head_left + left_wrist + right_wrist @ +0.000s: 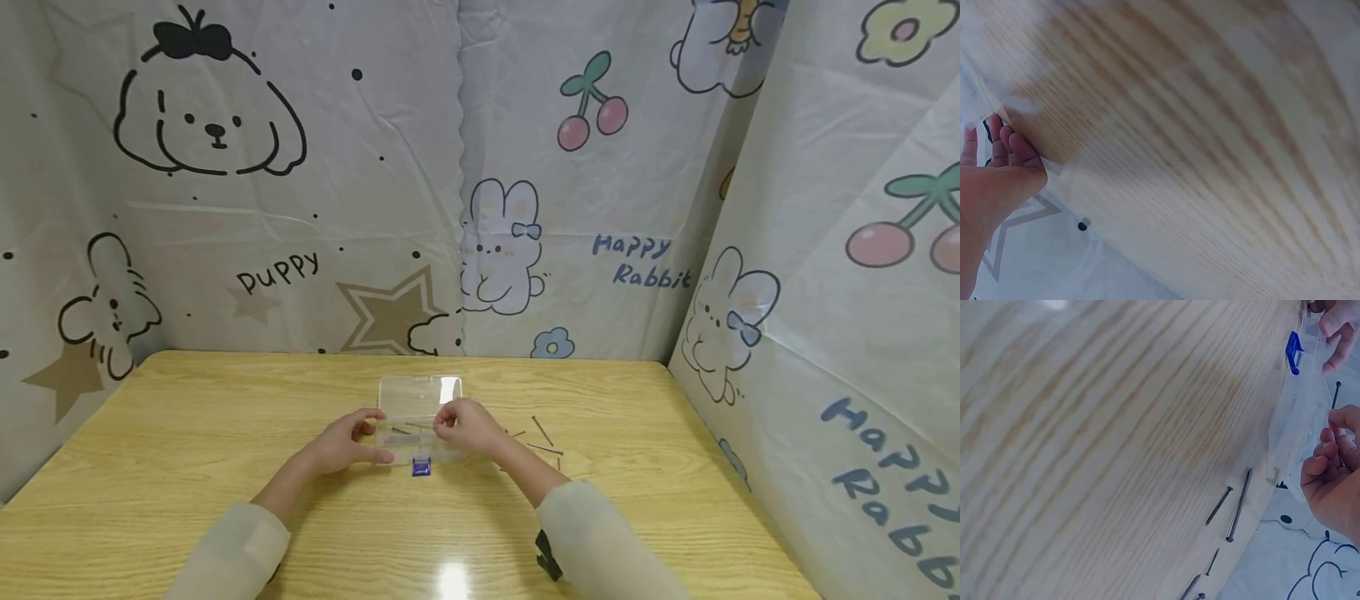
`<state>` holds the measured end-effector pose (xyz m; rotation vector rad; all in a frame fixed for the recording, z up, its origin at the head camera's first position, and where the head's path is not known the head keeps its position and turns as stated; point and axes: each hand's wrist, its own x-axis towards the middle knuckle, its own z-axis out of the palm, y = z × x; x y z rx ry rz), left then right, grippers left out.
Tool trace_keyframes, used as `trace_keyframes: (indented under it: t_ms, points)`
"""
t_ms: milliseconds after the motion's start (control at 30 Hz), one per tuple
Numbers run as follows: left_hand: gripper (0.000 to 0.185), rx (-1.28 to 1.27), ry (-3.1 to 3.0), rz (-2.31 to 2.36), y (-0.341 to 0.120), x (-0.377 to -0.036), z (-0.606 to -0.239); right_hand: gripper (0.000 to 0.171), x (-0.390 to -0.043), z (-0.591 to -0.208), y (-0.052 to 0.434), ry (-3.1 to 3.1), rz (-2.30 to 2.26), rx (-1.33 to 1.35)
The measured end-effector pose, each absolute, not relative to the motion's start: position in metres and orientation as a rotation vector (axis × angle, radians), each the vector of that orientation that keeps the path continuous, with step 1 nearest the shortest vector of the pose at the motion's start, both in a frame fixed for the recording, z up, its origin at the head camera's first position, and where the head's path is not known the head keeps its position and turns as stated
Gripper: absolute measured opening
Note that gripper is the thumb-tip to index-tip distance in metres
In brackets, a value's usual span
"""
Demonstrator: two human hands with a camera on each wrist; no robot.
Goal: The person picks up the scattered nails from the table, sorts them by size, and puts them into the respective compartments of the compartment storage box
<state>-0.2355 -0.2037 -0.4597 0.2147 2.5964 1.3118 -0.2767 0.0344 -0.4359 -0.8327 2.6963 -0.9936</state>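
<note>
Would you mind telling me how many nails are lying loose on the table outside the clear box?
5 show in the right wrist view: a long nail, one beside it, a short one, and two at the bottom edge. The right hand may hide others.

A light wooden table [187,450] stands enclosed by cartoon-printed curtains [300,208] behind and right of it, overhead light glaring near its front edge
</note>
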Motion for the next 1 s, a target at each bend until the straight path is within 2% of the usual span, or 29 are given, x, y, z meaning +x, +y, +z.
trace_keyframes:
  t_ms: [600, 1000]
  points:
    - [0.07, 0.241, 2.594, 1.324, -0.205, -0.236, -0.46, 0.011, -0.283, -0.435, 0.008, 2.732, -0.925, -0.846]
    - [0.071, 0.244, 2.597, 1.324, -0.206, -0.237, -0.462, 0.011, -0.283, -0.439, 0.0, 2.726, -0.944, -0.761]
